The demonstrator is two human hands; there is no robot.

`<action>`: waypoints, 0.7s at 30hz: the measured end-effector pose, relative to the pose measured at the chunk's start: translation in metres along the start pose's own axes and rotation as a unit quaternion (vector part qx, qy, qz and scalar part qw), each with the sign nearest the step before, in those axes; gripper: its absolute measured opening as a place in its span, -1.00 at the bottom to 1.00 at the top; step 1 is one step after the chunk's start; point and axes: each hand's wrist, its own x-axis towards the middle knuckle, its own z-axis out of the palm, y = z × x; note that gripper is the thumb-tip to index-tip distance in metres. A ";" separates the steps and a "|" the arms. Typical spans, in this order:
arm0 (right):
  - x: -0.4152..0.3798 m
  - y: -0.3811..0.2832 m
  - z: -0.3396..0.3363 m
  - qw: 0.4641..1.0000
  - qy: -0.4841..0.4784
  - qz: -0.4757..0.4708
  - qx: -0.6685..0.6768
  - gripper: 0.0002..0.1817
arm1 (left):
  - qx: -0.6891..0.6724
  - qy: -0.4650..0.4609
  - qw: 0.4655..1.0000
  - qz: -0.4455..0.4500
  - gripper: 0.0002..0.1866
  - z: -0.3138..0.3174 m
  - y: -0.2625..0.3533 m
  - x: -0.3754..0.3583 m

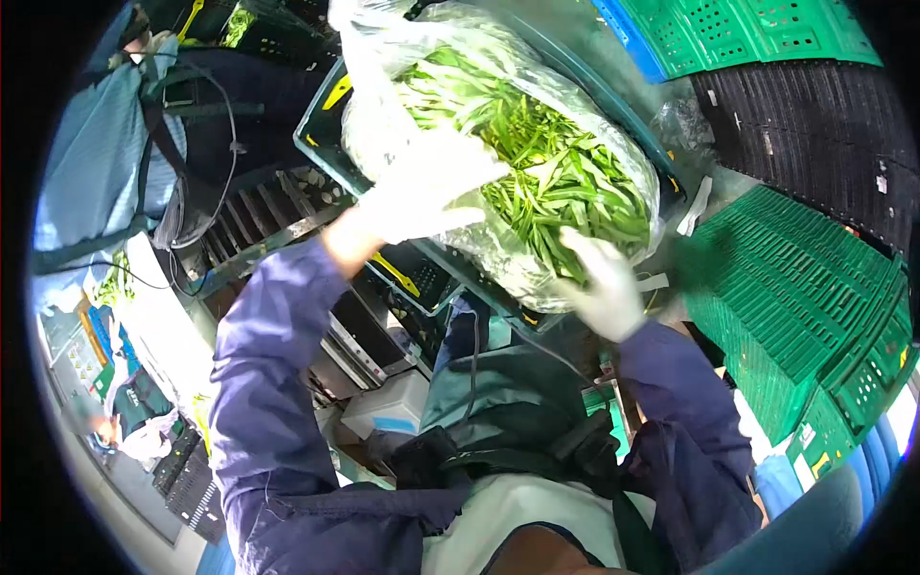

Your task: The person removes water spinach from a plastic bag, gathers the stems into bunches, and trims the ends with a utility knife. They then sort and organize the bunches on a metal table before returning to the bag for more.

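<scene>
A clear plastic bag (369,129) full of long green leafy vegetables (565,182) lies open in a dark crate (318,144) at the top centre. My left hand (431,187), in a white glove, reaches over the left part of the leaves, fingers stretched out and apart from the thumb. At the bag's lower right edge is my right hand (609,287), also gloved in white. Its fingers touch the leaves and the bag's edge; whether they grip anything is too blurred to tell.
Green crates (795,297) are stacked at the right, with black ribbed crates (815,144) behind. A co-worker in blue (105,182) stands at the upper left. Below the bag's crate sits another dark crate (422,292). A white box (388,402) is lower down.
</scene>
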 end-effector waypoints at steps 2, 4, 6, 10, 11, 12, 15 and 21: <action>-0.002 0.014 0.064 0.968 -0.004 -0.050 -0.245 -0.40 | 0.024 0.038 0.999 0.003 -0.44 0.035 0.000 -0.025; -0.015 0.009 0.086 0.972 -0.060 -0.033 -0.224 -0.42 | 0.052 -0.069 0.989 -0.119 -0.50 0.034 -0.012 -0.062; -0.037 0.007 0.104 0.975 -0.049 -0.072 -0.205 -0.73 | 0.057 -0.014 0.988 -0.140 -0.62 0.031 -0.020 -0.105; -0.077 0.003 0.138 0.989 0.003 -0.060 -0.138 -0.95 | 0.087 -0.098 0.954 -0.271 -0.71 0.026 -0.021 -0.183; -0.079 -0.008 0.135 0.985 0.045 -0.064 -0.154 -0.94 | 0.073 -0.039 0.963 -0.257 -0.81 0.027 -0.016 -0.190; -0.082 -0.020 0.135 0.980 0.084 -0.063 -0.169 -0.93 | 0.045 -0.001 0.967 -0.250 -0.79 0.024 -0.009 -0.183; -0.072 -0.042 0.138 0.982 0.104 -0.070 -0.139 -0.83 | 0.039 0.132 0.989 -0.055 -0.62 0.013 0.026 -0.127; -0.099 -0.033 0.162 0.995 -0.028 0.053 -0.074 -0.80 | 0.077 -0.051 0.986 -0.136 -0.73 0.052 0.003 -0.097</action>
